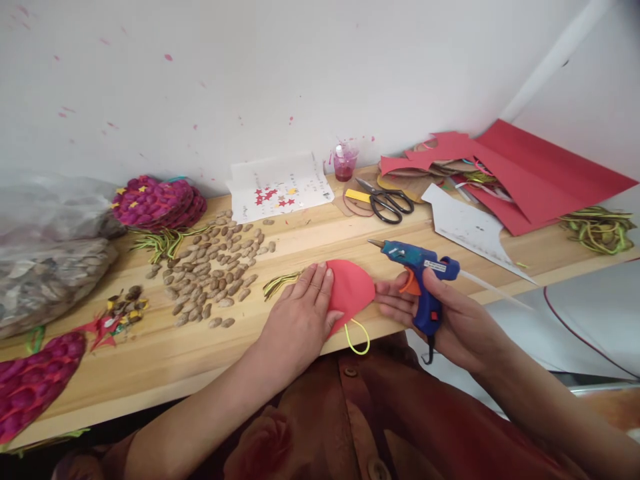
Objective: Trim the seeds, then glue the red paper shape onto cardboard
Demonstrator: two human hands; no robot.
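My left hand (304,312) lies flat, fingers stretched out, pressing on a red rounded paper shape (351,291) at the front edge of the wooden table (310,237). A yellow-green loop (358,337) hangs from the shape over the edge. My right hand (430,308) grips the handle of a blue hot glue gun (418,273); its nozzle points left and up, above the table, and its fingertips touch the right side of the red shape. A striped strip bundle (280,283) lies just left of my left hand.
A spread of brown seeds (216,267) covers the table's left middle. Purple-red decorated shapes (155,201) and plastic bags (50,267) sit at far left. Black scissors (386,200), a small cup (345,161), a star sheet (278,187) and red paper sheets (520,175) lie behind and right.
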